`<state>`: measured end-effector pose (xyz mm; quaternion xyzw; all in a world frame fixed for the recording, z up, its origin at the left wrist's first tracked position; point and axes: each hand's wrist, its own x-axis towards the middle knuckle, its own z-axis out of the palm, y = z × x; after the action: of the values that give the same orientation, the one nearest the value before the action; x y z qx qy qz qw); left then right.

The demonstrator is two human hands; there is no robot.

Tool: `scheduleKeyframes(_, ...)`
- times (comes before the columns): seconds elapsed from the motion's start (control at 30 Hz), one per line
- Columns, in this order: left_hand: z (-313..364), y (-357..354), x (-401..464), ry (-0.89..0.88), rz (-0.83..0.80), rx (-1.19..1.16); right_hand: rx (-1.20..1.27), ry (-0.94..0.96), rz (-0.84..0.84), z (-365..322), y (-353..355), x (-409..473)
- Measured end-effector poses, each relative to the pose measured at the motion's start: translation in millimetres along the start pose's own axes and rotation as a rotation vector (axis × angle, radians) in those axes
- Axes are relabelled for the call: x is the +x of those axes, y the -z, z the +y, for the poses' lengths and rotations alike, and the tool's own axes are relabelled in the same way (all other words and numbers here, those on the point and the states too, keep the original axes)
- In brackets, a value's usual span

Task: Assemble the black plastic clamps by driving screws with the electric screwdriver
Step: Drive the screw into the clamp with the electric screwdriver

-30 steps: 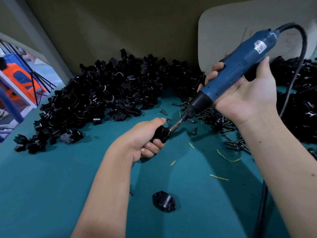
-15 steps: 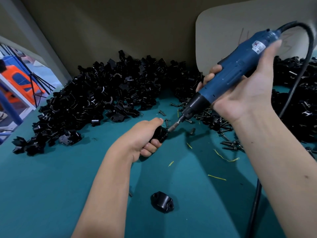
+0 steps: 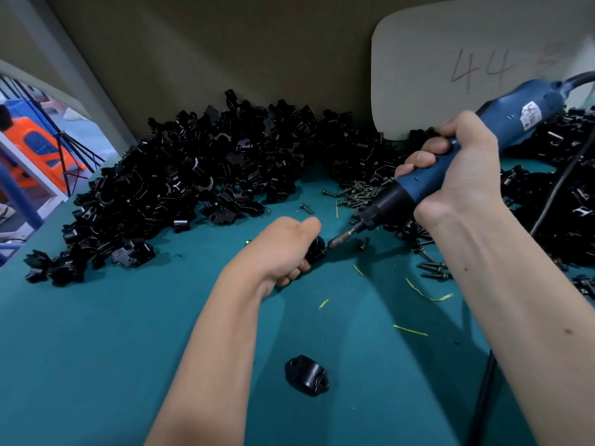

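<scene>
At mid-tabletop point(image 3: 96, 365), on the teal cover, the left hand point(image 3: 283, 249) is curled round a black clamp point(image 3: 315, 249) and holds it just off the surface, with most of the part hidden behind the fingers. The right hand point(image 3: 457, 175) is wrapped round the blue screwdriver point(image 3: 450, 165), which slants down to the left so that its bit point(image 3: 343, 238) meets the exposed face of the held clamp. A screw appears to be going in there, though the screw itself is too small and too covered to make out.

As for progress, only one piece looks finished: a lone clamp body point(image 3: 307, 376) lies apart near the front edge, between the two forearms, its two holes facing up. Whether screws sit in those holes cannot be told.

What is left seems to be nearly everything. A big pile of black parts point(image 3: 193, 178) fills the back of the tabletop against the wall, and more parts point(image 3: 553, 194) lie heaped on the right under the tool's cord. Loose screws point(image 3: 357, 193) are scattered just beyond the bit, with a few more point(image 3: 431, 270) beside the right wrist. Judged from these heaps, the job is at an early stage, with one clamp in hand.
</scene>
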<state>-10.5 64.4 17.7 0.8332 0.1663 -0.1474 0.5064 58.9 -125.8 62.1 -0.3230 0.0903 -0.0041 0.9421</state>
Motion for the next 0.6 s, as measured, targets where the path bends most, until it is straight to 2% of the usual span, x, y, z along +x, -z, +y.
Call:
scheduleKeyframes(0.17,-1,2,-1,0.055,-0.052,-0.066,0.01,-0.015,-0.055,-2,-1,-2)
scheduleKeyframes(0.3,-2,6,-2,0.088,-0.153,-0.184,0.034,-0.024,-0.061,-3,1,-3)
scheduleKeyframes(0.5,-9,14,-10,-0.174,-0.312,-0.176,0.06,-0.026,-0.065,-8,-2,-3)
scheduleKeyframes(0.6,-12,11,-8,-0.185,-0.307,-0.198,0.077,-0.075,-0.093,-11,1,-1)
